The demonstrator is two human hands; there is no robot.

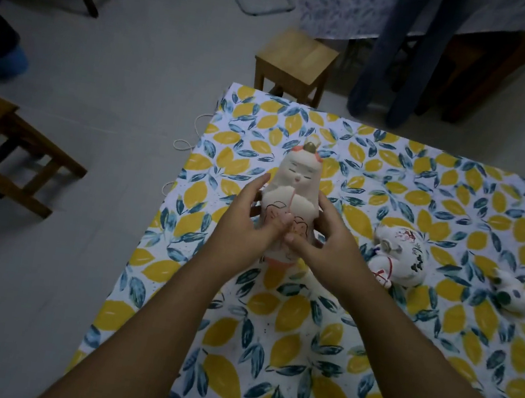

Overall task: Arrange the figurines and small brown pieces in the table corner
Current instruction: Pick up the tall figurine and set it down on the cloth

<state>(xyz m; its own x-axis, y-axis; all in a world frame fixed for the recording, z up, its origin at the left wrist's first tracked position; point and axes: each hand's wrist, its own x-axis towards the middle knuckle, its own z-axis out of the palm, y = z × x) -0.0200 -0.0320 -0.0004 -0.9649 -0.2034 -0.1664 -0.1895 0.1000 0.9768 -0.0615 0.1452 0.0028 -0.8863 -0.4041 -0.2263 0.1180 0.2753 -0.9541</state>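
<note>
Tall white figurine (pixel 291 199) upright between both hands, near table's far-left corner. Left hand (pixel 243 226) fingers (pixel 258 186) wrapped on its left side, right hand (pixel 326 242) fingers (pixel 325 204) on its right; thumbs meet across its front. Small brown piece (pixel 255 209) peeks just behind left fingers, mostly hidden. 2 more figurines right of right fingers: round white one (pixel 399 256) near, smaller spotted one (pixel 511 292) farther. Lemon-print tablecloth (pixel 298 357) beneath. Wooden stool (pixel 295 62) beyond fingertips, on floor.

No readable text, label, brand or number shows anywhere. The painted marks on the tall white figurine (pixel 289 203) and the white cat figurine (pixel 399 253) are drawings only, not letters.
</note>
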